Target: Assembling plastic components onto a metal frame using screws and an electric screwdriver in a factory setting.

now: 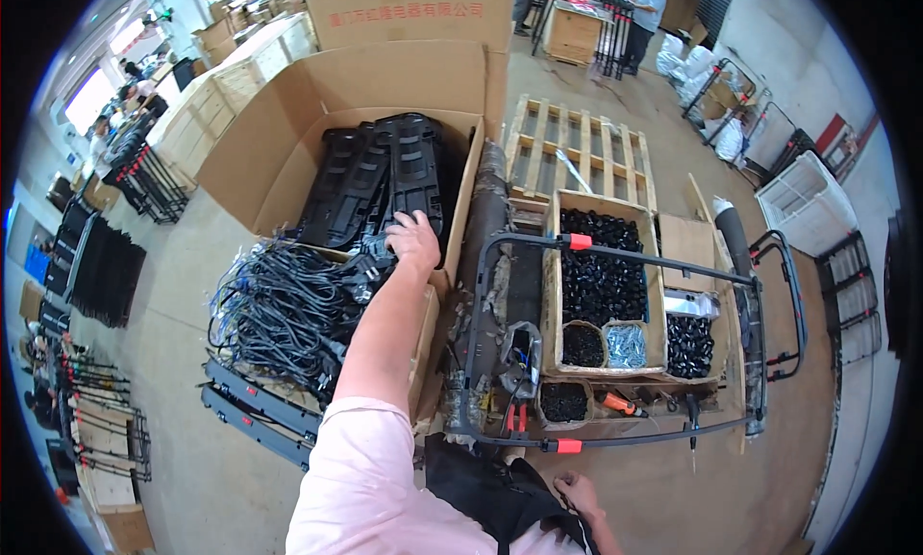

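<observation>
My left hand (413, 238) reaches forward at the end of a stretched arm. Its fingers are closed over the near end of a black moulded plastic panel (415, 156), which lies on similar panels in a large cardboard box (260, 185). Under that wrist, a heap of black power cords (288, 310) with plugs fills a smaller carton. My right hand (577, 494) hangs low beside my dark apron (490, 483), its fingers curled in; whatever they may hold is hidden. A black tubular frame (615, 444) with red clips spans the workbench in front of it.
On the bench, a wooden tray (552, 286) holds black plastic parts and small boxes of screws. An orange-handled tool (620, 404) and a screwdriver-like tool (692, 420) lie nearby. Behind stands a wooden pallet (529, 151). Dark long panels (255, 420) jut out below the cords. Other people work farther off.
</observation>
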Demonstrator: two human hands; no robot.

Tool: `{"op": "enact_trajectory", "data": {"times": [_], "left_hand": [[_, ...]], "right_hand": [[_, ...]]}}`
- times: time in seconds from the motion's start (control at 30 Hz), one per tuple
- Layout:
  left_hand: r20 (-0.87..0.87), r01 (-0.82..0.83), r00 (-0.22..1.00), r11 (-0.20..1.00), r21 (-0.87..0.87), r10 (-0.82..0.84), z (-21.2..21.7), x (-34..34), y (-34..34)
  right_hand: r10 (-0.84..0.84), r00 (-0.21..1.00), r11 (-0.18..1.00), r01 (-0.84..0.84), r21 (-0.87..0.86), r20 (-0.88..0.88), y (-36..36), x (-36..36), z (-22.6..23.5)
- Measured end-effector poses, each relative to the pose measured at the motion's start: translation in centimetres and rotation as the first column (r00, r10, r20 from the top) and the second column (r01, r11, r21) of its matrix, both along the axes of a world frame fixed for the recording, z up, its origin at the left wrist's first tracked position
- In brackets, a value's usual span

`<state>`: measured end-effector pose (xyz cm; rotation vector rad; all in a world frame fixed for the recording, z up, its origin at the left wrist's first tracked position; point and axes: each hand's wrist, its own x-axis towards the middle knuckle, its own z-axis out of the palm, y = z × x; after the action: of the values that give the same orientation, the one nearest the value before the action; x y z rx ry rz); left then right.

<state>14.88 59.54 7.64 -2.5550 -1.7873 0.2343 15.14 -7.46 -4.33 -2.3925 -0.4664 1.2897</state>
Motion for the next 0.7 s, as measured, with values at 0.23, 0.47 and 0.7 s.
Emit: {"op": "enact_trajectory", "data": {"times": [0.23, 0.47, 0.7], "left_hand": [[0.239, 0.030, 0.969, 0.993, 0.117, -0.058, 1.6, 2.1, 1.2], [0.803, 0.267, -0.382, 0.887, -0.377, 0.457, 13.4, -2.1, -8.2], [0.347, 0.696, -0.340, 0.482, -0.531, 0.874, 6.7, -8.8, -29.1]], "right_hand": [[0.047, 0.997, 0.999, -0.048, 0.021, 0.055, 4.5, -0.4, 10.6], [0.173, 0.958, 0.913, -0.242, 0.327, 0.227, 13.6, 3.3, 22.4], [0.027, 0.997, 0.734, -0.067, 0.676, 0.070, 24.6, 11.0, 21.4]]}}
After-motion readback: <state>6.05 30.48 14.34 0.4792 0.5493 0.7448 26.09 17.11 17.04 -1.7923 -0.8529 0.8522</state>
